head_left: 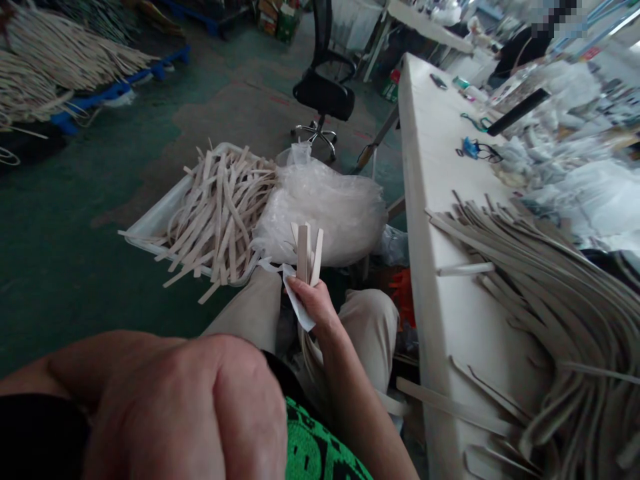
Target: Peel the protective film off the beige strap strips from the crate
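My right hand point(313, 303) is closed round a small bundle of flat beige strips point(306, 252), held upright over my lap, with a white paper piece point(296, 301) hanging from the same grip. Just beyond it lies a crumpled clear plastic bag point(325, 210) and a white tray point(153, 223) piled with more beige strips point(217, 210). Of my left side only a bare arm point(170, 407) with a black sleeve shows, close to the camera at the lower left; its hand is out of view.
A long white table point(440, 200) runs along the right with a big heap of beige strips point(560, 300) and white plastic-wrapped goods point(590, 180). A black office chair point(324, 93) stands on the green floor. Strip bundles on blue pallets point(60, 60) lie far left. A person sits at the far end.
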{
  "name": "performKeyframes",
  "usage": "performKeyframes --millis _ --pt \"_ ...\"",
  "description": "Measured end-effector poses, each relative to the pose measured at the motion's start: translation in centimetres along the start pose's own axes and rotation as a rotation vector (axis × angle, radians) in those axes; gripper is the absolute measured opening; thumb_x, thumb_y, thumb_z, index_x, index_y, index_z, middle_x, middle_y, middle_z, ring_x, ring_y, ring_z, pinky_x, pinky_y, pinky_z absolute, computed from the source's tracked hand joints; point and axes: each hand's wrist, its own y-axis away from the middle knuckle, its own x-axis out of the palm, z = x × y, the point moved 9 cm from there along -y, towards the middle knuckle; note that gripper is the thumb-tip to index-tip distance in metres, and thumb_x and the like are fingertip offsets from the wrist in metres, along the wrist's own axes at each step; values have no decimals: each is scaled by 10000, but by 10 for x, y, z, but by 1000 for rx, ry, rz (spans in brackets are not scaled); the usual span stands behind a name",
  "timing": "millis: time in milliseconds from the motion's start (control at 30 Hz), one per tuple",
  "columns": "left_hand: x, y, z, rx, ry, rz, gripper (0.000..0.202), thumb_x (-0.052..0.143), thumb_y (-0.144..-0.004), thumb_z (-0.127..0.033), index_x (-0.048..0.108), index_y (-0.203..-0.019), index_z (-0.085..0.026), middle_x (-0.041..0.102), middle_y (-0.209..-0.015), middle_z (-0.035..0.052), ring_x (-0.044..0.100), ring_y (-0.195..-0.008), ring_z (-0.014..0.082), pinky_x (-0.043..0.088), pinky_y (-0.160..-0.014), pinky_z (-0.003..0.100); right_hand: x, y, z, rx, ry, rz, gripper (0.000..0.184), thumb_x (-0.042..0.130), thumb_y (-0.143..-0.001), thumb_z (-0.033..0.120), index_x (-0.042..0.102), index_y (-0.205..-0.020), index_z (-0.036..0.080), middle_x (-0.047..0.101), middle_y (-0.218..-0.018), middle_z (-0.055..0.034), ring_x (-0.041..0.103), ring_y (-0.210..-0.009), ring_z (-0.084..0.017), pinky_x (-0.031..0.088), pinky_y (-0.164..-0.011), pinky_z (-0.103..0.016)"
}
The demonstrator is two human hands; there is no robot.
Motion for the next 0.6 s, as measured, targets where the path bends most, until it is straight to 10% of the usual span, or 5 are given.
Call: performKeyframes --millis 200,333,600 --pt "-78 -11 102 -273 153 -559 367 861 -736 -511 685 -747 -189 671 -767 16 609 -750 159 484 -744 289 -2 8 15 -101 84 16 358 805 -627 479 580 -589 203 446 -416 51 353 -386 -91 282 -400 -255" --pt "-95 6 171 -399 315 -723 464 946 -628 -448 714 -928 -180 709 -924 29 629 -890 179 481 -833 300 6 12 19 -130 120 63 373 809 -597 468 560 -571 190 453 -411 51 365 -372 -82 294 -387 -238" --pt "-86 2 197 -369 576 -763 350 930 -657 -261 735 -925 -149 735 -996 62 661 -925 183 520 -882 313 2 11 13 -140 164 -2 320 753 -602 444 549 -590 197 454 -411 52 386 -366 -86 284 -366 -222"
